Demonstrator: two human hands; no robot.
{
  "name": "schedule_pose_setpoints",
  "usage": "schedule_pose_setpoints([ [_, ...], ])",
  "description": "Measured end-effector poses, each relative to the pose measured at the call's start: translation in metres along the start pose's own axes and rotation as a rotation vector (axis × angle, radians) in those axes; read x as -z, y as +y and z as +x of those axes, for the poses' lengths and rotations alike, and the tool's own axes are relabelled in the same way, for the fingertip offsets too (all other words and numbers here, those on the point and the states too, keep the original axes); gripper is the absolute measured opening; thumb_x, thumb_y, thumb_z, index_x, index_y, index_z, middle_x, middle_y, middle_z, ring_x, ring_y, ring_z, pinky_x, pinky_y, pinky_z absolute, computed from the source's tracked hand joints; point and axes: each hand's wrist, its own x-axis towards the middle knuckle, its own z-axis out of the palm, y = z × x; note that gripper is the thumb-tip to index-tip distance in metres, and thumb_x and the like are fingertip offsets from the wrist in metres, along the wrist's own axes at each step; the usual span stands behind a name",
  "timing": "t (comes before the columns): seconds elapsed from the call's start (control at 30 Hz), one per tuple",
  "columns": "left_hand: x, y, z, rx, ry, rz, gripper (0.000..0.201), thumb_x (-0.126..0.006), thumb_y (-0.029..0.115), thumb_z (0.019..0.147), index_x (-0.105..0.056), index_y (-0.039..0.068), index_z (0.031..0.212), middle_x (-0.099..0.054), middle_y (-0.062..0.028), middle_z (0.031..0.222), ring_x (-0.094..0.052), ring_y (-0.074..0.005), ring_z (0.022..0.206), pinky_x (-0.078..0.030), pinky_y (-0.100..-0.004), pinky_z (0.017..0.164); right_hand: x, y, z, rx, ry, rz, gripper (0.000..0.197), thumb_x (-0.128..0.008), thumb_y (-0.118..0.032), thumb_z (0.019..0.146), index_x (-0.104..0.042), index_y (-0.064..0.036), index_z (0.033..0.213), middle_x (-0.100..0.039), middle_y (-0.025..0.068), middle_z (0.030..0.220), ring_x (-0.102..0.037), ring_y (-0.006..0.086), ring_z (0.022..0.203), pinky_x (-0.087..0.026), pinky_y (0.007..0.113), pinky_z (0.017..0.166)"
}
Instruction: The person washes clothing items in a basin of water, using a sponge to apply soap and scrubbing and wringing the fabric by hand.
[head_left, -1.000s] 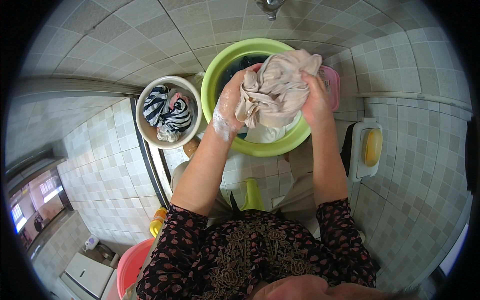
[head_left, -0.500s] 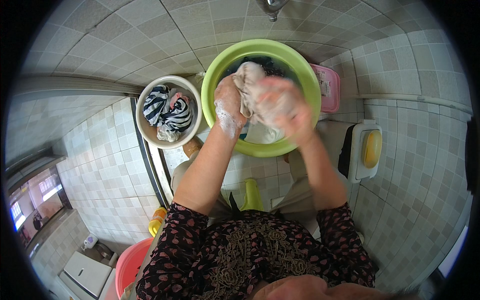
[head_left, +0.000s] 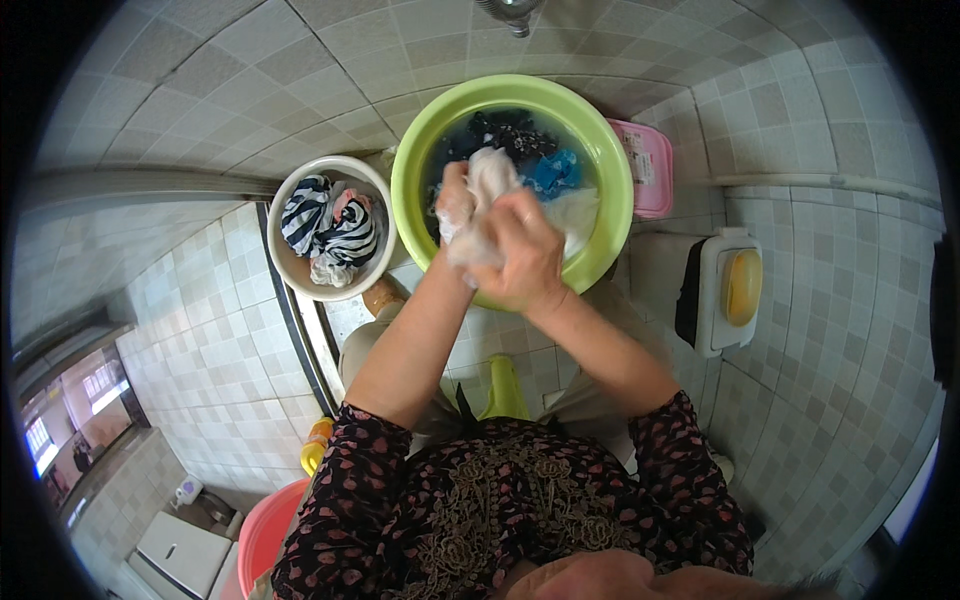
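Both my hands are over a wide green basin (head_left: 612, 215) of cloudy water. A wet, pale cloth (head_left: 493, 176) is bunched between them. My left hand (head_left: 455, 208) is closed on its left side, with suds on the skin. My right hand (head_left: 524, 250) grips the cloth from the right, its fingers curled and slightly blurred. In the water lie a dark patterned garment (head_left: 512, 130), a blue cloth (head_left: 553, 174) and a white cloth (head_left: 577, 218). What kind of garment I hold cannot be made out.
Left of the green basin stands a smaller whitish basin (head_left: 276, 254) with striped clothes (head_left: 349, 238). A pink container (head_left: 652, 170) touches the tiled wall on the right. Further right is a bin with a yellow lid (head_left: 742, 288). A yellow bottle (head_left: 316, 446) and pink tub (head_left: 262, 530) stand lower left.
My right hand has swung left and nearer to me, closing up against the left hand. The cloth is bunched smaller, and the dark and blue pieces in the water now show.
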Motion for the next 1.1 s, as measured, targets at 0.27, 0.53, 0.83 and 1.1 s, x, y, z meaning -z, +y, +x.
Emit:
schedule_pose_setpoints([
  [0.27,-0.025,0.047,-0.009,0.582,-0.253,-0.670,0.027,-0.048,0.034,0.092,-0.056,0.011,0.102,-0.059,-0.0022,0.088,-0.059,-0.0167,0.077,-0.050,-0.0311,0.068,0.005,0.059,0.022,-0.253,0.143,-0.104,0.023,-0.061,-0.024,0.070,-0.059,-0.0056,0.084,-0.053,0.0129,0.086,-0.058,0.0342,0.072,-0.049,0.044,0.060],
  [0.53,0.006,-0.036,0.028,-0.398,0.052,0.578,0.019,-0.052,0.026,0.087,-0.053,0.007,0.083,-0.053,-0.0079,0.071,-0.055,-0.0245,0.063,-0.047,-0.0377,0.059,-0.005,-0.022,-0.009,0.010,-0.077,0.048,0.027,-0.064,-0.030,0.067,-0.056,-0.0065,0.077,-0.049,0.0119,0.085,-0.058,0.0317,0.071,-0.049,0.041,0.059],
  [0.83,-0.025,0.014,0.003,0.504,-0.077,-0.805,0.018,-0.045,0.022,0.091,-0.055,0.009,0.084,-0.057,-0.0074,0.080,-0.055,-0.0166,0.071,-0.048,-0.0322,0.061,0.005,0.047,0.008,-0.169,0.017,-0.100,0.032,-0.063,-0.027,0.069,-0.056,-0.0041,0.089,-0.052,0.0127,0.094,-0.060,0.0315,0.078,-0.050,0.041,0.061],
  [1.1,-0.017,-0.008,0.004,0.318,-0.030,-0.861,0.013,-0.049,0.019,0.090,-0.054,0.012,0.081,-0.050,-0.0009,0.071,-0.052,-0.0137,0.067,-0.046,-0.0300,0.058,-0.003,0.018,0.003,-0.088,-0.090,-0.035,0.024,-0.067,-0.028,0.070,-0.057,-0.0084,0.079,-0.056,0.0117,0.083,-0.062,0.0304,0.077,-0.051,0.040,0.060],
])
